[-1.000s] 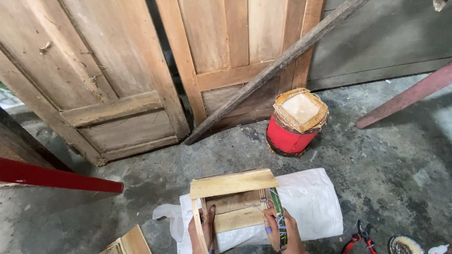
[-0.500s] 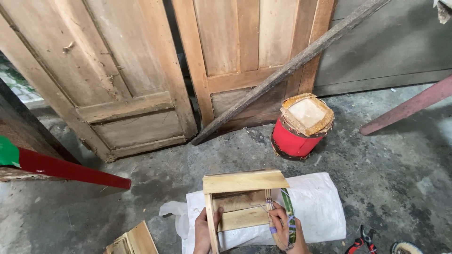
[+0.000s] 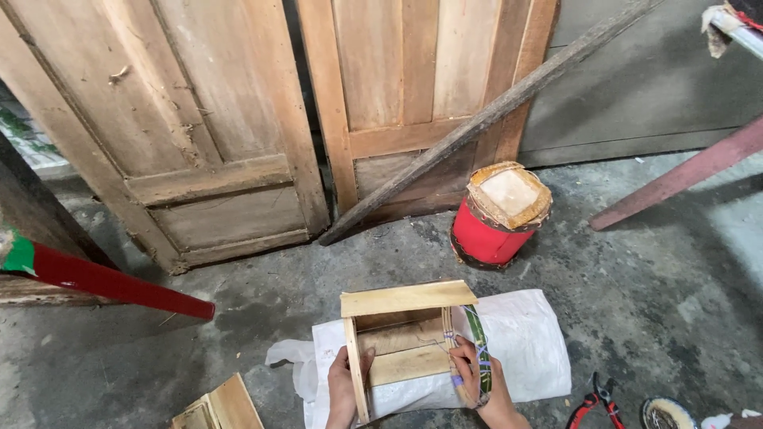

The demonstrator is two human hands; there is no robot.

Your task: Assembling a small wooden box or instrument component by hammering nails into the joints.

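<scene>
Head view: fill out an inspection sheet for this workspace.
Surface: rough grey concrete floor, stained.
Job's things: open wooden frame box on a white woven sack.
Clutter: red drum stool, red-handled pliers, round tin, wooden piece.
Grippers: left hand grips the box's left side; right hand holds its right side.
Cables: nothing seen.
Surroundings: two wooden doors leaning, a long plank across them, red pole.
</scene>
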